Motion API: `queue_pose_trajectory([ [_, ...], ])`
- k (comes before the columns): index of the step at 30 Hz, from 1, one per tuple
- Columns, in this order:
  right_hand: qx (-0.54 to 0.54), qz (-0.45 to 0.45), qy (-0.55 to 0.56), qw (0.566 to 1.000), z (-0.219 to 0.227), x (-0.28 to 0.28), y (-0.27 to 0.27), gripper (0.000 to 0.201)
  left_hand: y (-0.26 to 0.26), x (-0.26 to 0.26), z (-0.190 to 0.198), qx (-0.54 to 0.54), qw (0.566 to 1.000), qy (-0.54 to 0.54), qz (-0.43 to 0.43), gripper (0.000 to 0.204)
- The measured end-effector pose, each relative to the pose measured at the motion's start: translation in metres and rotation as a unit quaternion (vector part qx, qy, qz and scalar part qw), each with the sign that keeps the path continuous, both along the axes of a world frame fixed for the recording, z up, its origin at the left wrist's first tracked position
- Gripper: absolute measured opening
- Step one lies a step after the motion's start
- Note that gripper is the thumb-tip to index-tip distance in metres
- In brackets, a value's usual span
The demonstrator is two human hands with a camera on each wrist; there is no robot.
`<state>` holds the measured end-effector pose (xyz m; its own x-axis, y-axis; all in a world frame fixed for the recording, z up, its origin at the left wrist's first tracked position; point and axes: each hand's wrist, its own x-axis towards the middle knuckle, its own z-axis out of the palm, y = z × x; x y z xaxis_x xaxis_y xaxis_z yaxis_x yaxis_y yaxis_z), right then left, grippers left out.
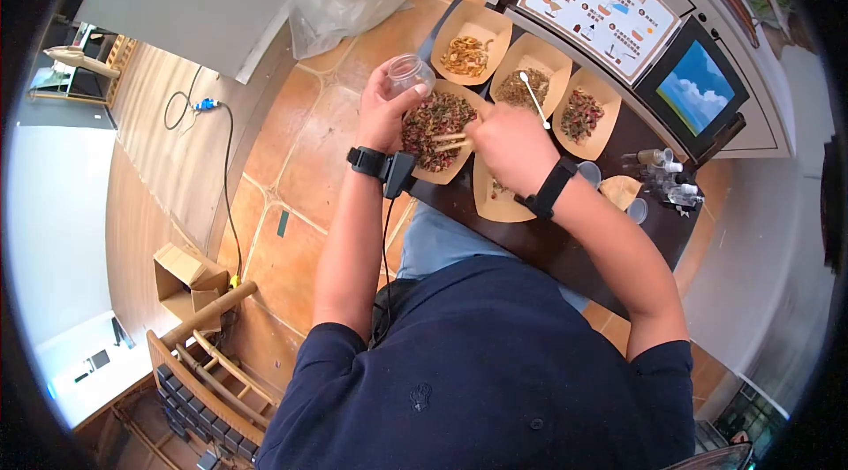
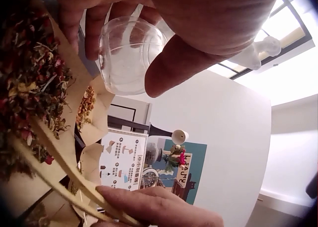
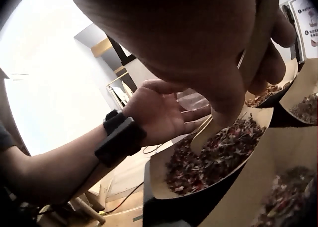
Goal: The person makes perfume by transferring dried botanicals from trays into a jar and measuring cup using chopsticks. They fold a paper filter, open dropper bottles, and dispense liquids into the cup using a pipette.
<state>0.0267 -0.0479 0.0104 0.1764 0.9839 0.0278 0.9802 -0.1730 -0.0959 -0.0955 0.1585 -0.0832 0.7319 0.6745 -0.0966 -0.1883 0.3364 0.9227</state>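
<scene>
My left hand point(image 1: 382, 112) grips a clear plastic jar point(image 1: 410, 74) beside a paper tray of mixed dried petals point(image 1: 439, 124). In the left wrist view the jar point(image 2: 130, 56) looks empty, with fingers and thumb around its sides. My right hand point(image 1: 514, 147) holds wooden tongs point(image 1: 452, 142), whose tips are in the red and green petals; the left wrist view shows the two tong arms point(image 2: 59, 160) lying among them. In the right wrist view the right hand point(image 3: 198, 53) is above the petal tray point(image 3: 161, 175), and the left hand point(image 3: 161, 113) is behind it.
Around the petal tray are trays of yellow pieces point(image 1: 466, 56), brown bits with a white spoon point(image 1: 534, 101), and rosebuds point(image 1: 582, 115). Another tray point(image 1: 495, 196) lies under the right forearm. Small bottles point(image 1: 676, 183) and cups point(image 1: 636, 210) stand at right, below an instruction board point(image 1: 601, 3).
</scene>
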Motion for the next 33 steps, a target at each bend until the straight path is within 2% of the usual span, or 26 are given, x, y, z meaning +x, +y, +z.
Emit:
queue_pose_trajectory([
  [3,-0.042,0.023,0.009,0.999,-0.006,-0.007,-0.003,0.010,-0.002,0.002,0.006,-0.008,1.000,-0.009,0.000,0.066],
  [6,0.042,0.004,-0.039,0.998,-0.013,-0.002,-0.006,0.010,-0.002,0.003,0.002,-0.014,1.000,-0.017,0.003,0.066],
  [7,0.040,0.006,-0.039,0.998,-0.010,0.001,-0.007,0.010,-0.002,0.002,0.002,-0.005,1.000,-0.018,0.004,0.066],
  [10,0.007,-0.022,0.005,1.000,0.002,0.005,-0.009,0.012,-0.001,0.000,0.004,0.001,1.000,-0.006,-0.003,0.066],
  [14,-0.001,-0.032,-0.010,0.999,0.005,0.004,-0.012,0.013,-0.001,0.001,0.006,0.005,1.000,-0.002,0.002,0.065],
  [19,-0.066,-0.065,-0.031,0.995,0.002,0.007,-0.012,0.009,-0.002,0.000,0.011,0.014,1.000,0.008,-0.005,0.064],
  [24,-0.041,-0.044,-0.046,0.997,-0.021,0.004,-0.006,0.012,-0.004,0.002,0.007,0.008,1.000,0.000,-0.005,0.064],
  [33,0.000,-0.050,-0.021,0.999,-0.005,0.016,-0.012,0.006,-0.002,0.000,0.008,-0.005,1.000,-0.013,0.001,0.065],
])
